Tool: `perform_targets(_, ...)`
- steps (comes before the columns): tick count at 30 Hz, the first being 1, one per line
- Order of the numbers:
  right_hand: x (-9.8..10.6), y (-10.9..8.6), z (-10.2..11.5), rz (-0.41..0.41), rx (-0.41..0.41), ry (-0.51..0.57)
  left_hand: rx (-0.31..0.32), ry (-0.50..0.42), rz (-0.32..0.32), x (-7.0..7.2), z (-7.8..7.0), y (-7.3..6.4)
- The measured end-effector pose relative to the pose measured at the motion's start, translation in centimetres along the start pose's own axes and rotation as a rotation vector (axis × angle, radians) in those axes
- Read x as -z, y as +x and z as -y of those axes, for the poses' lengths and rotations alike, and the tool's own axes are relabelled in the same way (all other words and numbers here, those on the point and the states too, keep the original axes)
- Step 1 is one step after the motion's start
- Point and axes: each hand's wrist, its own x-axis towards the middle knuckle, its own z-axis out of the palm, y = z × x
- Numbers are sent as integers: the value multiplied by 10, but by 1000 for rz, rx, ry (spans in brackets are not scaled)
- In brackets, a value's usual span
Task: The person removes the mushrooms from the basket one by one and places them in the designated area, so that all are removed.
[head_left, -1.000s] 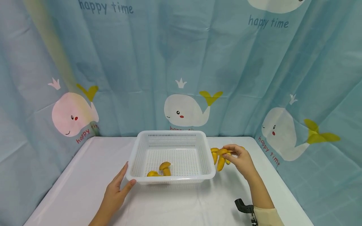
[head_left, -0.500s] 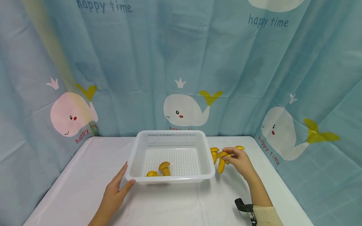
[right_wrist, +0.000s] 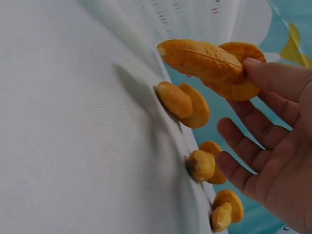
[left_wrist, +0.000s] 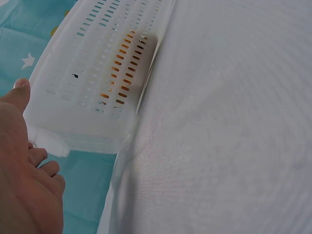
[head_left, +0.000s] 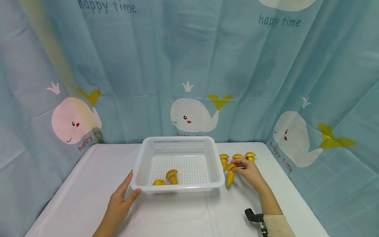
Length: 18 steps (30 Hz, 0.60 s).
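Note:
A white plastic basket (head_left: 178,188) with perforated walls stands mid-table. Two yellow mushrooms lie in its near left part, one with its cap and stem showing (head_left: 172,177), the other partly hidden by the front wall. My left hand (head_left: 119,199) rests at the near left corner, thumb at the front and straight fingers along the side. Right of the basket, my right hand (head_left: 249,171) pinches a yellow mushroom (right_wrist: 202,62) near its cap between thumb and fingers. Its stem points down toward me, above the table. In the right wrist view the other fingers are loosely bent.
Three more yellow mushrooms stand beyond the right hand: one by the basket's right wall (head_left: 224,160), one in the middle (head_left: 238,156), one farther right (head_left: 250,156). A white cloth (head_left: 177,217) covers the table. A blue whale-print curtain (head_left: 142,82) surrounds it.
My right hand has moved slightly toward me and left with the pinched mushroom, uncovering the mushrooms behind it. The left hand and the basket have stayed in place.

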Motion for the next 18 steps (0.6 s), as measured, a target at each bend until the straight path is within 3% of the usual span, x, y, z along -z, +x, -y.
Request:
perform_targets(11,-13,-1,-4,26,-59,-15,-4,-8,5,-1,1,0)
perform_targets(18,-16,0,-9,47,-54,-20,12,-13,9,-1,1,1)
